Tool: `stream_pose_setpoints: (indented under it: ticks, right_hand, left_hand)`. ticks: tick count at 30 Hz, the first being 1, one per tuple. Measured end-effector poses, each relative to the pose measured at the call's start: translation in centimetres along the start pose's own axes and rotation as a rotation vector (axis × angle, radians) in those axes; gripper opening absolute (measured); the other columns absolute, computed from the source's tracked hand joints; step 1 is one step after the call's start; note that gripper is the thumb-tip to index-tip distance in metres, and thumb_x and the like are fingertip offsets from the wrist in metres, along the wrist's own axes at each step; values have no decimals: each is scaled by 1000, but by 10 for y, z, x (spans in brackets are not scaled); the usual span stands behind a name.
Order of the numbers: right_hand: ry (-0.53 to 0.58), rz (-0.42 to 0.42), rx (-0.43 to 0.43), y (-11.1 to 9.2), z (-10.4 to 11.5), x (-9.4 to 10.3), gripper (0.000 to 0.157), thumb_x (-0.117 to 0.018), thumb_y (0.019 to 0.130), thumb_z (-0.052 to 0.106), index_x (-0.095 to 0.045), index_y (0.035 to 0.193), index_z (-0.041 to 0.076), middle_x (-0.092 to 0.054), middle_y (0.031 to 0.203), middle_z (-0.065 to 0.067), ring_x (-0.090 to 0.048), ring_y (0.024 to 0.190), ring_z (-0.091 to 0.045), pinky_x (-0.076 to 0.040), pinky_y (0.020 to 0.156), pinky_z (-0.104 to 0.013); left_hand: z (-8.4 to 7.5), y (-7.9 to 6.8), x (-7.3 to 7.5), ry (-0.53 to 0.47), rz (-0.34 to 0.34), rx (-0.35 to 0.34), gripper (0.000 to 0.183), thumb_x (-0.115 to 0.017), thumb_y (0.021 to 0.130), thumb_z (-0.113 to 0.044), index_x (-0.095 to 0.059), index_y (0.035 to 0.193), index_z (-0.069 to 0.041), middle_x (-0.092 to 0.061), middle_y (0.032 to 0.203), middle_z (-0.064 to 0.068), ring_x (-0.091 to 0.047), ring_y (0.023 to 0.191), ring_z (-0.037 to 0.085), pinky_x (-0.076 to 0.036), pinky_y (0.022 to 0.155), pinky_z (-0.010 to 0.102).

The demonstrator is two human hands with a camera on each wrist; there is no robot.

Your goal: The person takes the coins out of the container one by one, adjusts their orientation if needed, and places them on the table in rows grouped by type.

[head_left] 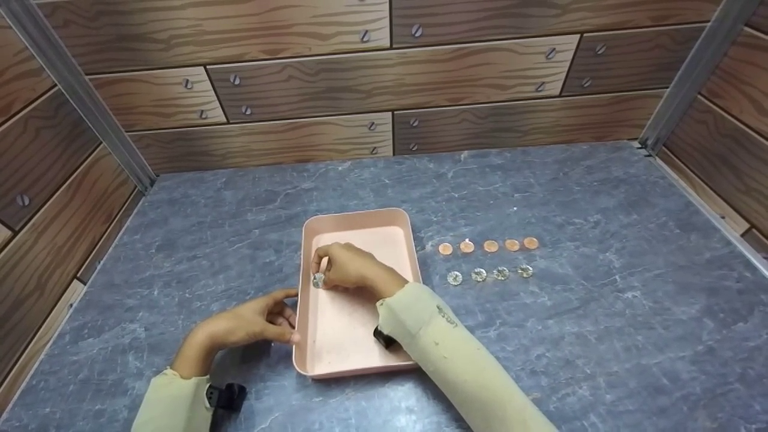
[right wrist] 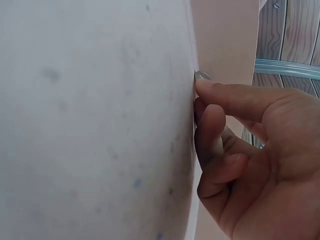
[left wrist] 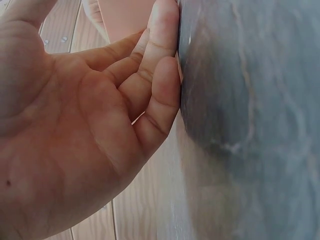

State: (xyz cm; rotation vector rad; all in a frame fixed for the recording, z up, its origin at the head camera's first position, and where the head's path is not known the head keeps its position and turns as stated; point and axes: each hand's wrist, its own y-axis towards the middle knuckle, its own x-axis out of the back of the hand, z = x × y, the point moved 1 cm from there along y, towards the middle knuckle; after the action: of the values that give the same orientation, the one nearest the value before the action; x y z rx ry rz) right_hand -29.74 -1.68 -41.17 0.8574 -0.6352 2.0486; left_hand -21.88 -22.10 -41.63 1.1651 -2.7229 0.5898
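Observation:
A pink rectangular tray [head_left: 360, 354] stands on the table. Inside it, near the left wall, my right hand [head_left: 351, 267] pinches a small round silver disc [head_left: 318, 280] with a faceted look. The right wrist view shows that silver disc [right wrist: 202, 75] by the thumb tip, low beside the tray's pale floor [right wrist: 100, 125]. My left hand [head_left: 246, 321] touches the tray's left outer wall with its fingertips and thumb, fingers loosely bent. In the left wrist view the left hand's [left wrist: 85, 125] lower fingers rest on the table surface.
Right of the tray lie two rows of small round discs: several copper-coloured discs [head_left: 491, 246] behind, several silver faceted discs [head_left: 478, 274] in front. The marbled blue-grey table [head_left: 600, 336] is bounded by wood-patterned walls [head_left: 384, 78] at the back and sides.

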Motion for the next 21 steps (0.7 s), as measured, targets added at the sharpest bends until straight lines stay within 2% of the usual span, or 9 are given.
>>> stream_pose_setpoints:
  ticks: [14, 17, 21]
  right_hand:
    - [147, 43, 22, 1, -1, 3, 20, -67, 81, 1, -65, 99, 9, -53, 54, 2, -47, 44, -10, -39, 42, -21]
    - [193, 49, 14, 1, -1, 6, 21, -68, 81, 0, -66, 101, 7, -57, 57, 0, -48, 45, -11, -39, 42, -22]
    - [260, 48, 1, -1, -1, 12, 23, -64, 81, -4, -66, 102, 6, -67, 71, -10, -53, 50, -13, -43, 46, -24]
  left_hand:
    - [1, 1, 0, -21, 13, -28, 93, -74, 84, -12, -11, 146, 15, -57, 101, 9, -60, 86, 8, -49, 74, 19]
    - [1, 1, 0, -12, 9, -22, 93, -74, 83, -12, -11, 146, 16, -57, 101, 9, -60, 86, 9, -49, 74, 19]
    - [1, 1, 0, 6, 2, -9, 94, -74, 83, -13, -12, 146, 16, -58, 102, 10, -60, 86, 10, -50, 74, 20]
